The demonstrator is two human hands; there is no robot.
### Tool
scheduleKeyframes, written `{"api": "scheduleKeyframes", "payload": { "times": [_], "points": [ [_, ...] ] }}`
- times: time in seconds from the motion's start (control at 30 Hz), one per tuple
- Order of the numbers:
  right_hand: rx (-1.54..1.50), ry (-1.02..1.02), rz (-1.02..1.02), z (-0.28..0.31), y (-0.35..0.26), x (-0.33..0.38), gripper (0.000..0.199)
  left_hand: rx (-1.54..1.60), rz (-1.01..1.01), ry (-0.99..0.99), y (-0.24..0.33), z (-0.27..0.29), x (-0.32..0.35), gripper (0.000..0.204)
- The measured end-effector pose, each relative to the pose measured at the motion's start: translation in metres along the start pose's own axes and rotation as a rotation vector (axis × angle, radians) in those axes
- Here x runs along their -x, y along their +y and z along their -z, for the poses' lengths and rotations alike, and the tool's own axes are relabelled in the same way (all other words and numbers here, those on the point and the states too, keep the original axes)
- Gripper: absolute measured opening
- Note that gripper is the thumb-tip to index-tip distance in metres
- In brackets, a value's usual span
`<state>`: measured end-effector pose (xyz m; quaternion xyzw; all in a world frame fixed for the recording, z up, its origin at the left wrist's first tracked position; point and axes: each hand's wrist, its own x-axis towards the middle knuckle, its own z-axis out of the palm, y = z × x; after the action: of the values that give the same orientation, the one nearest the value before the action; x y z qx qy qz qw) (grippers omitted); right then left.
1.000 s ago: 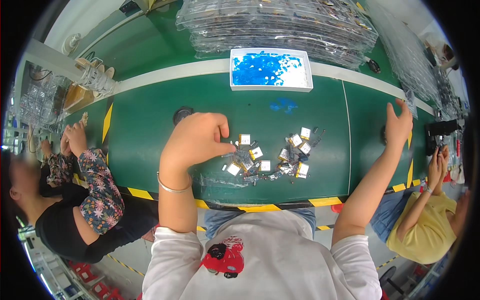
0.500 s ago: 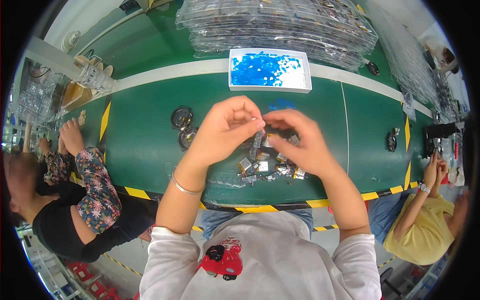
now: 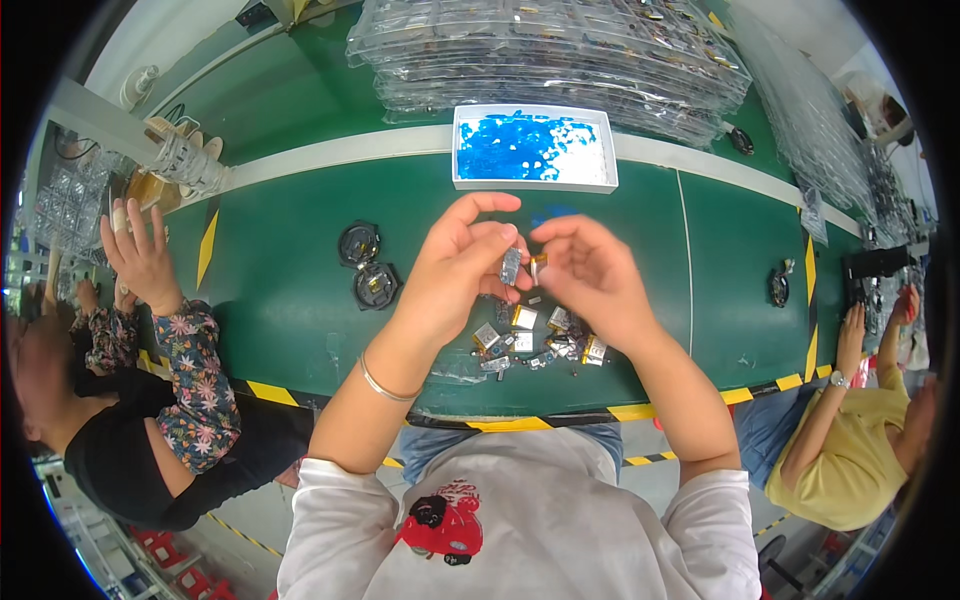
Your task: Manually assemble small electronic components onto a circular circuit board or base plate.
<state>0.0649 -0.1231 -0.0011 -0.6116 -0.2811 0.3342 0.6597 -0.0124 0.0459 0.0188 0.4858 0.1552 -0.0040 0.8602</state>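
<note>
Small silver cell pinched between left hand fingers; right hand beside.

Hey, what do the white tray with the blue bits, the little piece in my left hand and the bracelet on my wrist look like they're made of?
White tray: likely plastic, matte with thin even walls. Blue bits: probably glossy plastic or film, too small to tell. Small piece in the left hand: silvery, foil-like sheen, possibly a foil pouch. Bracelet: thin shiny band, looks metal.
</note>
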Motion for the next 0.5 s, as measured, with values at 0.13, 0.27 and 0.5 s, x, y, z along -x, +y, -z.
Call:
{"api": "scheduleKeyframes", "payload": {
  "times": [0.13,0.27,0.5],
  "points": [
    [-0.134,0.045,0.061,-0.003,-0.001,-0.002,0.023,-0.127,-0.013,-0.066,-0.004,-0.011,0.006,0.038],
    [-0.116,0.029,0.087,-0.002,-0.007,0.0,0.02,-0.128,-0.05,-0.141,-0.01,-0.008,0.003,0.043],
    [-0.053,0.172,0.177,0.001,-0.01,0.0,0.016,-0.344,-0.191,-0.128,-0.018,-0.007,0.001,0.022]
  ]
}}
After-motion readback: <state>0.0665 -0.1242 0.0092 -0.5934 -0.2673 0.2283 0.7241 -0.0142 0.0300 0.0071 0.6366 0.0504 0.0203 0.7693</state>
